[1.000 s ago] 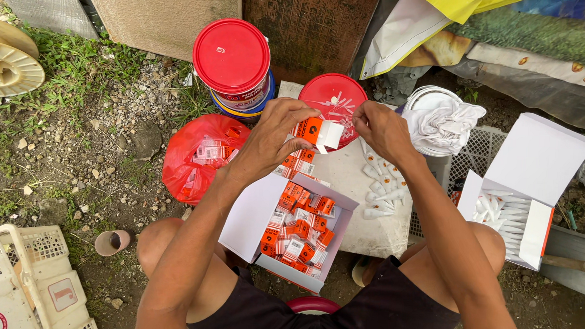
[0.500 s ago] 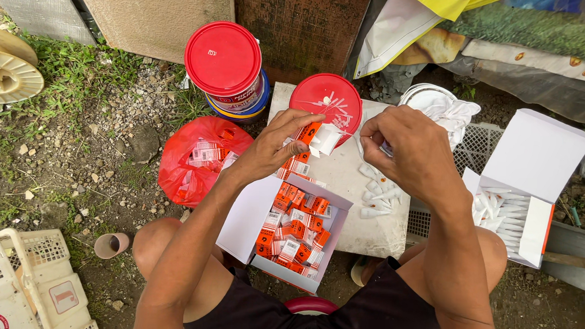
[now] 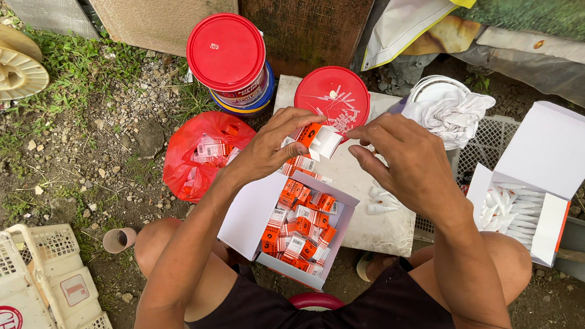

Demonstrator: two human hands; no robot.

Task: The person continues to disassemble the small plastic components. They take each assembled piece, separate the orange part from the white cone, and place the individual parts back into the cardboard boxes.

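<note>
My left hand [image 3: 277, 144] holds a small orange-and-white carton [image 3: 318, 140] with its white end flap open. My right hand [image 3: 409, 160] hovers just right of that flap, fingers curled; whether it pinches something small I cannot tell. Below both hands an open white box [image 3: 243, 215] rests on my lap, full of several small orange-and-white cartons [image 3: 299, 228]. Small white tubes [image 3: 378, 201] lie loose on the white slab [image 3: 376, 232] in front of me.
A red plastic bag [image 3: 196, 156] with small packets lies at left. Behind stand a red-lidded bucket [image 3: 226, 51], a round red lid [image 3: 333, 96] and a white container with cloth [image 3: 449, 109]. An open white box of tubes [image 3: 523, 210] sits right; a white crate [image 3: 13, 283] lower left.
My right hand dropped to the slab among the white tubes, then rose back beside the carton. My left hand kept the carton and turned its open flap toward the right hand.
</note>
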